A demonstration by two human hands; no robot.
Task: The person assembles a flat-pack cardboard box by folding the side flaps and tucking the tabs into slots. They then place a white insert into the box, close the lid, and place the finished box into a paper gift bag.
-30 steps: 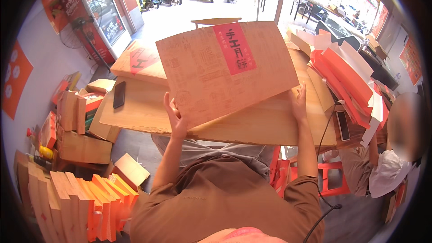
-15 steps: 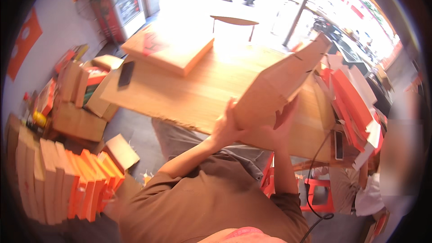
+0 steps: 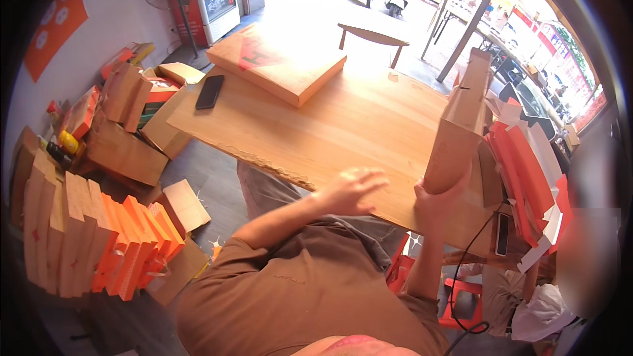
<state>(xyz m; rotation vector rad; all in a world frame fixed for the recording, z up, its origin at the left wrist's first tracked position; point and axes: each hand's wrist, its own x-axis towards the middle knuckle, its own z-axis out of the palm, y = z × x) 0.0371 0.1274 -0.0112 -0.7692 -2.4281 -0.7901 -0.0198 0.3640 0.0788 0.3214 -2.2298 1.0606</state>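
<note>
My right hand (image 3: 440,198) grips the lower end of a flat brown cardboard box (image 3: 455,148), which stands tilted up over the right part of the wooden table (image 3: 356,132). Its narrow side faces me. My left hand (image 3: 356,191) is empty, fingers apart, above the table's front edge and well left of that box. Further back on the table lies a large flat orange-brown box (image 3: 277,69) with a red mark on its top. A dark phone (image 3: 209,92) rests beside it at the table's left end.
Red and white folded card (image 3: 524,175) is heaped at the table's right end, near a second phone (image 3: 502,234) and a black cable (image 3: 461,264). Flat boxes (image 3: 86,237) stand in a row at lower left, below opened cartons (image 3: 125,158). A red stool (image 3: 461,303) is under the right side.
The cardboard box has swung to the right and turned its narrow side to me. My left hand has let go of it and opened, while my right hand keeps hold.
</note>
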